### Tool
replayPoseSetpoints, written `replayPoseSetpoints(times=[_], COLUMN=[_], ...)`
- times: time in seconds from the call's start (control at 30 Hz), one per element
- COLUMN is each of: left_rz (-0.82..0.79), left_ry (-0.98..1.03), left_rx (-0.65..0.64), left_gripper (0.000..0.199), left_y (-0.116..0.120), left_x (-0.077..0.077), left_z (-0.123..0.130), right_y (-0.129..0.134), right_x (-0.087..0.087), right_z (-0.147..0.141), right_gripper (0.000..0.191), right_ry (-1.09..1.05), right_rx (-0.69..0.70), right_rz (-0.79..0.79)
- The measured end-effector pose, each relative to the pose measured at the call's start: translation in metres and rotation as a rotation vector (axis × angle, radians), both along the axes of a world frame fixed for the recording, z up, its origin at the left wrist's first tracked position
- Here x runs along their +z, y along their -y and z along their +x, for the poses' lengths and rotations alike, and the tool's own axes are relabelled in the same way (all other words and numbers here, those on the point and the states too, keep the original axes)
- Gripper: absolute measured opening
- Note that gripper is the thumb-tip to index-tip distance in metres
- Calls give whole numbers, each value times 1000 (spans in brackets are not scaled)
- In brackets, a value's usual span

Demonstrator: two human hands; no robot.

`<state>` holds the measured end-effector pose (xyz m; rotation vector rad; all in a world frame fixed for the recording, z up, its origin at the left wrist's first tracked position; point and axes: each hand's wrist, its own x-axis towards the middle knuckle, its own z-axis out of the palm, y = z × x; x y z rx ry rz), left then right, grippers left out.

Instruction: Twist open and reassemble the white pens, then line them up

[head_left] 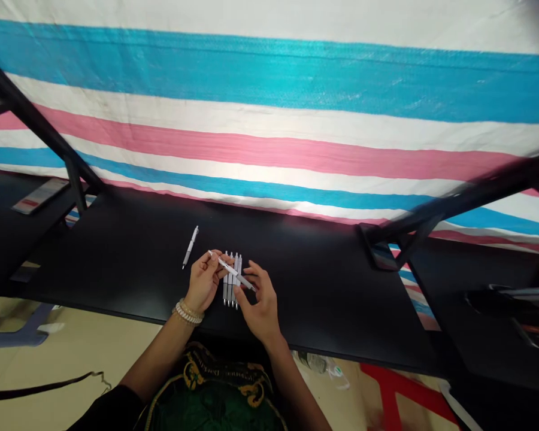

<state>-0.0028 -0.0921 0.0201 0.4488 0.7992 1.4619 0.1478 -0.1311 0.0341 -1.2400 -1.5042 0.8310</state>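
Head view: your left hand point(202, 282) pinches a white pen point(228, 268) between thumb and fingers, above a row of pens point(229, 296) lying side by side on a black table point(323, 299), while a lone pen point(190, 246) lies apart to the left. The white pen's long axis runs on a slant across that row, one end pointing up and left past your left fingertips point(216, 258), the other down and right toward your right hand point(261, 308), the nearer hand to that end. Your right fingers point(253, 270) stand half-curled just beside it; you cannot tell whether they touch it.
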Motion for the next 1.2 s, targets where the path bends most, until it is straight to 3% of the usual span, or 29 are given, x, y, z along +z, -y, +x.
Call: replayPoseSetpoints(times=[0.53,0.63,0.77,0.87,1.0,1.2], left_rz=[6,12,15,8,-42,-114], left_ry=[6,4,-5,-33,-4,73], left_rx=[20,12,14,16,96,163], left_gripper=[27,25,26,27,27,17], left_y=[4,4,5,5,0,-6], left_x=[-2,-2,0,-1,-7,-12], left_z=[1,2,6,9,3,-15], right_y=[1,1,0,-2,-2,-1], right_x=[0,0,-4,-8,-11,-7], right_z=[0,1,0,1,7,20], right_gripper=[21,14,44,35,32,25], right_ry=[-44,38,153,321,483,416], right_rx=[-30,-50,-23,20,-97,-217], right_rz=[-51,41,-4,7,140,182])
